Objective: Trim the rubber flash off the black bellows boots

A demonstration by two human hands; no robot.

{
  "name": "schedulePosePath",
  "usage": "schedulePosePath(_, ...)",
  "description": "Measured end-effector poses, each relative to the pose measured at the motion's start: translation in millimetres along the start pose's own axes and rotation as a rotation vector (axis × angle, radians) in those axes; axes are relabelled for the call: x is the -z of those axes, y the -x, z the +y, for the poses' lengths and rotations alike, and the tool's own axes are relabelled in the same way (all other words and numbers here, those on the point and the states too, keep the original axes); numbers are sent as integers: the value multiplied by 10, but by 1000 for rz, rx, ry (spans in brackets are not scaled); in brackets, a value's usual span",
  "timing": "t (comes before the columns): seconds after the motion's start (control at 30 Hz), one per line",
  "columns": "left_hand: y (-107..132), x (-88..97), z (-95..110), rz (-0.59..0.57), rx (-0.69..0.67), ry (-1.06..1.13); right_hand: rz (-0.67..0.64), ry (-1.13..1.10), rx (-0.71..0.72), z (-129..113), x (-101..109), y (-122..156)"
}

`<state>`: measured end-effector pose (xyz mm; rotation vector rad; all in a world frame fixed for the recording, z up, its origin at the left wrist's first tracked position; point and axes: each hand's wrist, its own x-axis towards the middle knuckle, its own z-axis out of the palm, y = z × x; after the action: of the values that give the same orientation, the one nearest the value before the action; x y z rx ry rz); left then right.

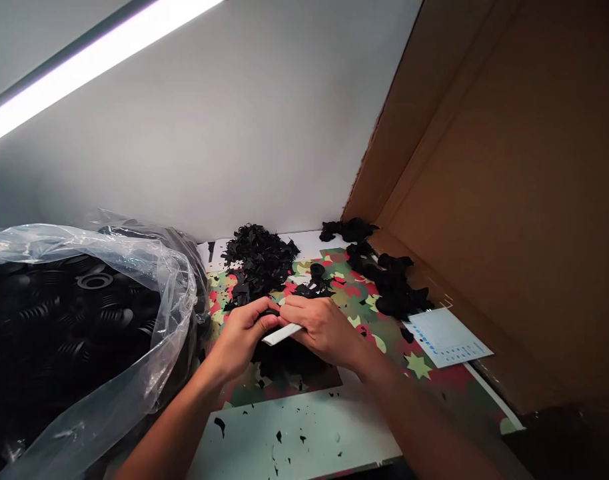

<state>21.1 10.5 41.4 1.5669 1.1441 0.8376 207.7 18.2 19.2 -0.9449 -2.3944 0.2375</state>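
My left hand (pixel 244 333) is closed around a small black rubber part (pixel 270 312), pinched between thumb and fingers. My right hand (pixel 322 327) is closed on a thin white blade-like tool (pixel 282 335) whose tip points left, against the black part. Both hands meet above a camouflage-patterned mat (pixel 364 303). A pile of black rubber trimmings (pixel 257 260) lies just beyond the hands. One black rubber piece (pixel 317 270) stands upright behind my right hand.
A clear plastic bag (pixel 84 313) full of black ribbed rubber parts fills the left. Black rubber pieces (pixel 389 277) line the right side beside a tall cardboard wall (pixel 509 200). A pale printed card (pixel 447 337) lies near it. Black scraps dot the pale board (pixel 294 440) in front.
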Motion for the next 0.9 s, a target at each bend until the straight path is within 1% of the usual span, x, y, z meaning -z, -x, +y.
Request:
schedulePosePath(0.07, -39, -58, -13, 71, 53, 191, 70, 29, 43, -5, -22, -11)
schedulePosePath(0.13, -75, -120, -46, 152, 86, 298, 118, 100, 54, -25, -46, -25)
schedulePosePath(0.27, -112, -253, -93, 242, 107, 386, 156, 240, 21, -84, -68, -45)
schedulePosePath(0.43, -152, -421, -85, 364, 117, 534, 164, 352, -28, -130, -78, -52)
schedulePosePath(0.57, -249, -506, -88, 488, 115, 641, 238, 433, -47, -153, -104, -45)
schedulePosePath(0.7, -354, -546, -73, 603, 126, 736, 314, 457, -40, -165, -111, -42)
schedulePosePath(0.9, -427, -620, -31, 710, 164, 846, 383, 423, -100, -157, -121, -56)
